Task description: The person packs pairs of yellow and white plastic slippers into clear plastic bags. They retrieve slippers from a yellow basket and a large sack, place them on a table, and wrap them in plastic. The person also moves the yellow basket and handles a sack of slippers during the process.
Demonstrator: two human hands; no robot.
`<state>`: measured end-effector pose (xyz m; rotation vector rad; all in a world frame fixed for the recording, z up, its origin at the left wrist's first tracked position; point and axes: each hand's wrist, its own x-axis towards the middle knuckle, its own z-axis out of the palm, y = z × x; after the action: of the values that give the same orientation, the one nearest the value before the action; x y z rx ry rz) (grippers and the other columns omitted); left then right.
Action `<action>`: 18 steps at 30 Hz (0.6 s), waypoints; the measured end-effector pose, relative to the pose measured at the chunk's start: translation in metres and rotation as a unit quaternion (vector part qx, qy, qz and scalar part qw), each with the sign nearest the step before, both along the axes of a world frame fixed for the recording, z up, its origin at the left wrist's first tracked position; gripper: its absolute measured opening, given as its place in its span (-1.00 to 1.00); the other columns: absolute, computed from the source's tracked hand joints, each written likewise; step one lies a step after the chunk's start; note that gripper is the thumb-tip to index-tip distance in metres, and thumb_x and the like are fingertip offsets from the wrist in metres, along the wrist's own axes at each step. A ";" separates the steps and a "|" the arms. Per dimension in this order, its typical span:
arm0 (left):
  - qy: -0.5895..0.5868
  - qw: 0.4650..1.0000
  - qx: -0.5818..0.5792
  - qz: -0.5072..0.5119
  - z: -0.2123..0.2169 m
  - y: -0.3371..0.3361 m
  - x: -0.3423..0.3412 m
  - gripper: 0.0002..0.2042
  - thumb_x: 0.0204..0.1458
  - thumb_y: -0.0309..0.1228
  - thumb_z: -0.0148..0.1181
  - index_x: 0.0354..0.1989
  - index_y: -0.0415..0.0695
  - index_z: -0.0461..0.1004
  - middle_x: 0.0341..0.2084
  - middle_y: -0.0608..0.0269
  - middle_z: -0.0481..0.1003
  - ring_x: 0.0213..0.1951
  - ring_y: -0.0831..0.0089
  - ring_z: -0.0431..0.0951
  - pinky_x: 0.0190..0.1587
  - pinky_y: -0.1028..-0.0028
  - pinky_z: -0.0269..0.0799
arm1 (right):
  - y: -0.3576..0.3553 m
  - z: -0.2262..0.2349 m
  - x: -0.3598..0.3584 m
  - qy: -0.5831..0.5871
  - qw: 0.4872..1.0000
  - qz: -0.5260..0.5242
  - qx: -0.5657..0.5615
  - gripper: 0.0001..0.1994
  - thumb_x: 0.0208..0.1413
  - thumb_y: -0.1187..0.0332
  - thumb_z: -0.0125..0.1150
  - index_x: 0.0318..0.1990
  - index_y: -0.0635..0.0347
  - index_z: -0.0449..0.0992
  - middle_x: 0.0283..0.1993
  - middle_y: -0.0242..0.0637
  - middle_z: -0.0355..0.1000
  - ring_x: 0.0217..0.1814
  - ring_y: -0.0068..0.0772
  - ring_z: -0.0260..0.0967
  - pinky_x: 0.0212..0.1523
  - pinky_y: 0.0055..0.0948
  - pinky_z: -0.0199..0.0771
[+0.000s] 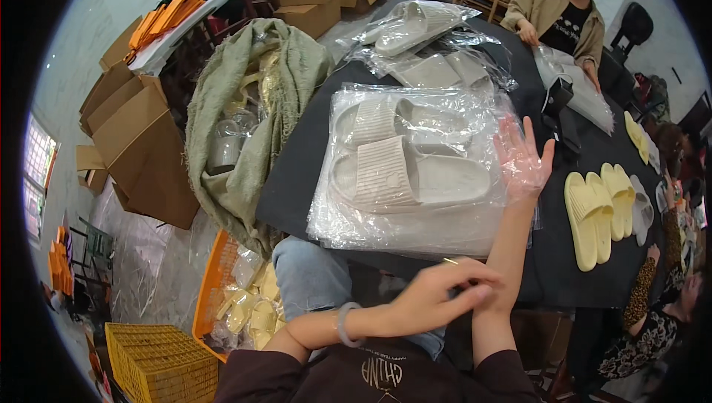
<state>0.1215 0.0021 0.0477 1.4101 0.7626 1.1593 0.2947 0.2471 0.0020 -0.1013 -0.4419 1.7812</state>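
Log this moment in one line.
left hand: by right forearm | right hand: open, palm up, beside bagged pale slippers | yellow slippers: farther right

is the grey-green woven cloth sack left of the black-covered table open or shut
Open: the sack gapes, its cloth spread apart, and pale items in clear plastic show inside.

The right hand [525, 162] is palm up beside bagged pale slippers [382, 173]; the left hand [445, 292] (slightly blurred) overlaps the right forearm [507, 254].
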 end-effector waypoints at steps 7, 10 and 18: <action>0.312 0.785 0.157 0.511 -0.027 0.034 -0.095 -0.69 0.10 -0.54 0.04 0.05 -0.28 0.38 0.05 -0.07 0.38 0.16 0.09 0.33 0.19 0.28 0.20 | -0.012 0.030 0.024 -0.502 0.772 -0.388 0.045 -0.49 0.29 0.05 -0.15 0.21 0.24 0.28 0.27 -0.13 0.23 0.28 -0.36 0.17 0.27 -0.38 0.06; 0.391 0.796 0.102 0.451 -0.061 0.033 -0.125 -0.57 0.15 -0.41 0.01 0.20 -0.27 0.23 0.21 -0.08 0.23 0.26 0.00 0.19 0.25 0.16 0.10 | -0.015 0.058 0.019 -0.609 0.728 -0.309 0.067 -0.48 0.25 -0.01 -0.07 0.07 0.31 0.43 0.04 -0.24 0.44 0.06 -0.44 0.35 0.12 -0.42 0.23; 0.506 0.782 0.046 0.361 -0.089 0.030 -0.120 -0.37 0.23 -0.11 -0.18 0.37 -0.21 -0.10 0.36 0.03 -0.04 0.35 0.11 0.02 0.31 -0.01 -0.14 | 0.035 0.055 -0.028 -0.799 0.593 -0.042 0.091 -0.44 0.13 -0.17 0.05 -0.29 0.27 0.55 -0.39 -0.33 0.49 -0.35 -0.54 0.41 -0.27 -0.56 0.36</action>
<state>0.0013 0.0320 -0.0414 1.8813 2.1850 0.8902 0.2663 0.2819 0.0569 -1.6236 -1.8196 1.0358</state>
